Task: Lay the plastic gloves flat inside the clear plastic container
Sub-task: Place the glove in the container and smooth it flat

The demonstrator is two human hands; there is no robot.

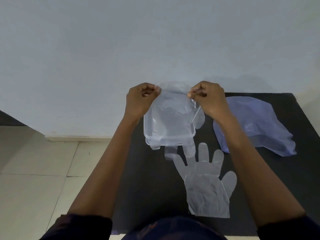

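We are holding one glove [173, 108] up by its cuff over the box [170, 134]. Our left hand [140, 99] is pinching one corner of the cuff and our right hand [209, 99] is pinching the other corner, with the fingers of both hands curled tight on the thin plastic. The glove is hanging down from our hands and draping across the open box, and some of its fingers are sticking out past the near edge and the right side of the box, onto the black mat [138, 179]. So this glove is not lying flat inside yet. We think it still needs lowering and tucking in so all of it sits in the box. A second glove [206, 184] is lying flat on the mat, close to us and just beside the box, and nobody is touching it. That one is still waiting its turn. A crumpled bluish bag [256, 122] is sitting on the mat off to the right, well apart from the box. We cannot tell if any other glove is already lying under the one we are holding, because everything there is see-through. It looks like we are only partway through the job.
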